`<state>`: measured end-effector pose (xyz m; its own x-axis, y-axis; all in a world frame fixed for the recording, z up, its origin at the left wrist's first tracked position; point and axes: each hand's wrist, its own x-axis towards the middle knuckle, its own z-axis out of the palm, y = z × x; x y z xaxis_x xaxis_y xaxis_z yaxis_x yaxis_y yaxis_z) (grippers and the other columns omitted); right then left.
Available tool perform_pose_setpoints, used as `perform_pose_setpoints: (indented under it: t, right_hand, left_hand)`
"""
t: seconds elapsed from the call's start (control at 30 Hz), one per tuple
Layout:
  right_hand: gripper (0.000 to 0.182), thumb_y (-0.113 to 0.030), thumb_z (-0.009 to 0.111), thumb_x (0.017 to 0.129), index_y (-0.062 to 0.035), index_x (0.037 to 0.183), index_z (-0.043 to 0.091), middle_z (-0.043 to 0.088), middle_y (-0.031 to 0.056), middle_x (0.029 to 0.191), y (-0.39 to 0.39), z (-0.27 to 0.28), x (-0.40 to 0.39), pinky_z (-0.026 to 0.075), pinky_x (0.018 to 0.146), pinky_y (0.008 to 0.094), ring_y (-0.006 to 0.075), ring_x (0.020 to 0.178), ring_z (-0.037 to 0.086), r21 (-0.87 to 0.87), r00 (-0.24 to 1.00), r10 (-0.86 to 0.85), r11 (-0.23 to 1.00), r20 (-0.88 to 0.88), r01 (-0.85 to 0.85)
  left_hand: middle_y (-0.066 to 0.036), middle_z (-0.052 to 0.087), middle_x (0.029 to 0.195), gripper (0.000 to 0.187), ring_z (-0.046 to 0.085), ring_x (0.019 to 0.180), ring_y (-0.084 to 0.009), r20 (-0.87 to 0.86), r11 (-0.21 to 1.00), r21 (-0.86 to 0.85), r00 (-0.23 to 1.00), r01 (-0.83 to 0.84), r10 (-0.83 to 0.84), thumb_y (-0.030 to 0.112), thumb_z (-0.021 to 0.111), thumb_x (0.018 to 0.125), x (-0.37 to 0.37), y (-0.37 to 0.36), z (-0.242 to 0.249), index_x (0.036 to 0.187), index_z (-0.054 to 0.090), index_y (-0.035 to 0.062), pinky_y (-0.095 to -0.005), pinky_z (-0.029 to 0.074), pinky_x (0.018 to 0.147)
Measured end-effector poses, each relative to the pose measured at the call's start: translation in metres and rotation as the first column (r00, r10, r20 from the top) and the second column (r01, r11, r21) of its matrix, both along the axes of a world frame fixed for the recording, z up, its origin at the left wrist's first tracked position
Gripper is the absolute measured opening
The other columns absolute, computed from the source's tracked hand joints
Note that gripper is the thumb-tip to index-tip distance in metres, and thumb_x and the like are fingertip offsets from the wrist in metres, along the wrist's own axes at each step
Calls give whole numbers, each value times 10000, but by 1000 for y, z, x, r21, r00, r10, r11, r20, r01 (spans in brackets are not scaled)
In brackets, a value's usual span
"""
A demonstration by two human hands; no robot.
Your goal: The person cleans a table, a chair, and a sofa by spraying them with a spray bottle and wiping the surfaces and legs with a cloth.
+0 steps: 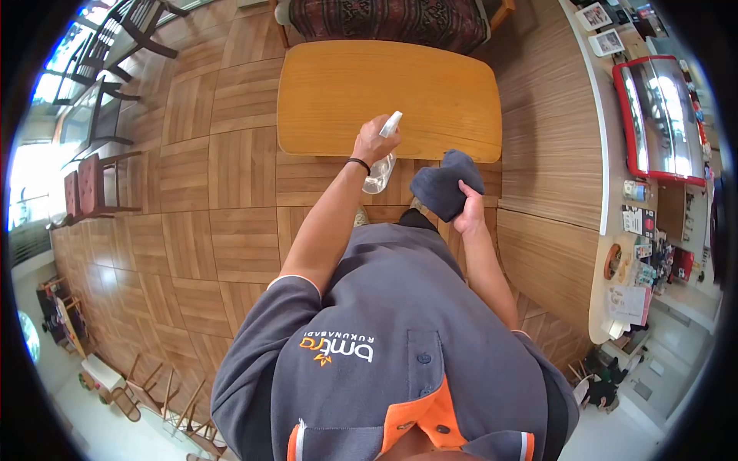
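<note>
My left hand (pixel 373 140) is wrapped round the neck of a clear spray bottle (pixel 378 179) with a white trigger head. The bottle is held at the near edge of a wooden coffee table (pixel 388 88), its nozzle pointing up over the tabletop. A bunched dark grey cloth (pixel 444 188) is gripped in my right hand (pixel 470 211), thumb on top; the cloth hides most of the fingers. This hand is held just short of the table's near right corner.
Beyond the table stands a patterned sofa (pixel 384 19). A wood-panelled counter (pixel 550 169) runs along the right, with a red-framed glass display case (pixel 661 115) on it. Dark chairs (pixel 115 96) and a reddish-brown chair (pixel 96 184) stand at left on the parquet floor (pixel 181 180).
</note>
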<state>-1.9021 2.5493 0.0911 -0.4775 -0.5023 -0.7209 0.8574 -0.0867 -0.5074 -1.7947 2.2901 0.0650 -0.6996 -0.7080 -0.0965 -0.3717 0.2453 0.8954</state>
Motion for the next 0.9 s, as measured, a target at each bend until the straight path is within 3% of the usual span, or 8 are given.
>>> perform_pose_setpoints:
  t: [0.13, 0.33, 0.43, 0.53, 0.7, 0.77, 0.83, 0.9]
  right_hand:
    - [345, -215, 550, 974, -61, 1276, 611, 663, 113, 1268, 22, -14, -15, 487, 1029, 486, 312, 1155, 637, 25, 997, -64, 998, 31, 63]
    - [345, -191, 580, 958, -63, 1278, 605, 652, 108, 1268, 55, -16, -32, 471, 1037, 485, 312, 1154, 625, 88, 984, -174, 981, 33, 171]
    - [346, -190, 580, 958, -64, 1280, 605, 648, 104, 1272, 68, -16, -45, 467, 1041, 485, 312, 1161, 620, 101, 975, -218, 972, 46, 212]
    - [349, -187, 577, 961, -59, 1285, 601, 649, 106, 1270, 84, -19, -62, 467, 1041, 485, 316, 1160, 619, 110, 971, -235, 967, 46, 229]
    - [378, -187, 566, 972, -41, 1321, 566, 631, 127, 1294, 108, -22, -124, 461, 1049, 484, 316, 1192, 605, 133, 977, -207, 968, -50, 212]
    - [397, -189, 557, 980, -36, 1346, 542, 616, 132, 1316, 121, -33, -171, 452, 1061, 474, 312, 1212, 596, 102, 968, -236, 964, -83, 244]
    - [425, -191, 551, 988, -25, 1377, 507, 594, 127, 1350, 134, -49, -229, 433, 1085, 452, 304, 1233, 583, 28, 963, -243, 969, -113, 247]
    - [441, -218, 585, 980, -10, 1363, 522, 599, 120, 1350, 132, -60, -280, 431, 1070, 411, 296, 1232, 578, 171, 892, -224, 935, -393, 310]
  left_hand:
    - [-185, 696, 908, 189, 657, 878, -400, 91, 998, -59, 995, -23, 28, 238, 613, 807, -29, 8, -2, 877, 647, 66, -486, 529, 778]
    - [-164, 694, 920, 149, 656, 876, -391, 56, 981, -20, 980, 195, -193, 203, 622, 790, -68, 34, 4, 852, 645, 70, -475, 531, 765]
    - [-160, 690, 850, 158, 660, 762, -361, -122, 974, -80, 968, 211, -219, 190, 640, 748, -95, 53, 2, 835, 630, 59, -430, 520, 692]
    - [-164, 683, 890, 156, 653, 841, -384, -52, 961, -86, 962, 263, -268, 194, 645, 762, -116, 63, 0, 860, 640, 72, -463, 526, 741]
    - [-183, 666, 936, 217, 642, 872, -373, -154, 998, -26, 986, 60, -63, 158, 670, 756, -123, 79, -27, 949, 663, 58, -425, 515, 765]
    - [-71, 661, 949, 249, 630, 846, -157, -172, 994, -71, 982, -88, 75, 148, 742, 819, -114, 85, -57, 1034, 662, 52, -330, 514, 729]
    - [-37, 602, 1038, 365, 590, 886, -126, -141, 981, -15, 971, -196, 192, 128, 777, 841, -99, 88, -85, 1158, 603, 78, -300, 516, 733]
    - [-41, 560, 1102, 479, 578, 904, -131, -115, 959, 14, 952, -282, 282, 96, 795, 833, -87, 82, -105, 1234, 534, 92, -290, 516, 756]
